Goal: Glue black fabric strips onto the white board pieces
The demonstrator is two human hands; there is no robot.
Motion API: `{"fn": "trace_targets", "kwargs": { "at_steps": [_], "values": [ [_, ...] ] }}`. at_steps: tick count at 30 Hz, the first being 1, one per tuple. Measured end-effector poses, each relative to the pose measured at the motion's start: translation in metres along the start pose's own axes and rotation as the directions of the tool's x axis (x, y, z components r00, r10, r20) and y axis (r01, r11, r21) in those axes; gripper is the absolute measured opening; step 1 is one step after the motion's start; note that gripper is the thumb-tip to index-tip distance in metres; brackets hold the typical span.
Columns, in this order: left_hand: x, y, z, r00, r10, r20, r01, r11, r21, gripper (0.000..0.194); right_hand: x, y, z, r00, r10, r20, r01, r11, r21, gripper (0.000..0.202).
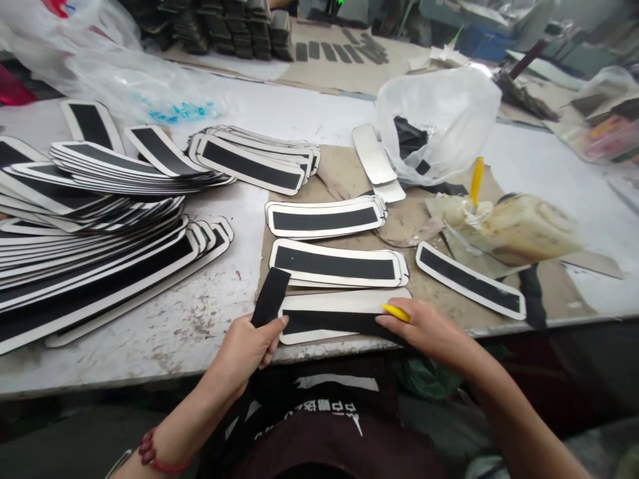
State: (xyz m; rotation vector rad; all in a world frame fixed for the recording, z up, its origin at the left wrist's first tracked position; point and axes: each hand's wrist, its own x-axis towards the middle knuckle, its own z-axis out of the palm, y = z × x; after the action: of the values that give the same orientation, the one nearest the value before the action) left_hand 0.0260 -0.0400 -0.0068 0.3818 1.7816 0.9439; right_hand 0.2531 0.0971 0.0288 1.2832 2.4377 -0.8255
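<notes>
My left hand (254, 342) is closed on black strips: one sticks up past the thumb, and another black strip (332, 323) stretches right across a white curved panel (349, 301). At the strip's other end, my right hand (424, 326) pinches it while a yellow-handled tool (396, 311) pokes out between the fingers; its working end is hidden. The panel lies at the table's front edge, with the strip over its face. Just behind it sit two small stacks of white panels with black strips, a nearer stack (339, 263) and a farther stack (324, 218).
Large fanned piles of striped panels (100, 273) cover the left side. A single striped panel (469, 279) lies at right, near a stained plastic container (529, 226) and a yellow stick (476, 181). Behind stands a white plastic bag (449, 120) holding black pieces. Cardboard (414, 223) lies underneath.
</notes>
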Motion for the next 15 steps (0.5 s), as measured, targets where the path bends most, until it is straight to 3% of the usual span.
{"fn": "trace_targets", "kwargs": {
  "at_steps": [2,5,9,15],
  "values": [
    [0.0,-0.002,0.0,1.0,0.004,-0.011,-0.004,1.0,0.027,0.044,-0.007,0.026,-0.001,0.995,0.061,-0.074,-0.061,0.998,0.003,0.027],
    [-0.002,-0.003,0.0,1.0,0.017,-0.017,-0.016,0.996,0.086,0.049,-0.008,0.041,0.002,0.981,0.098,-0.169,-0.108,0.993,-0.053,0.026],
    [-0.003,-0.003,0.002,0.999,-0.005,-0.043,0.011,0.992,0.126,0.05,-0.003,0.033,0.005,0.955,0.124,-0.271,-0.178,0.967,-0.183,0.025],
    [0.002,-0.007,0.005,0.997,0.0,-0.071,0.012,0.987,0.158,0.05,0.002,0.026,0.006,0.933,0.168,-0.317,-0.268,0.913,-0.306,0.027]
  ]
}}
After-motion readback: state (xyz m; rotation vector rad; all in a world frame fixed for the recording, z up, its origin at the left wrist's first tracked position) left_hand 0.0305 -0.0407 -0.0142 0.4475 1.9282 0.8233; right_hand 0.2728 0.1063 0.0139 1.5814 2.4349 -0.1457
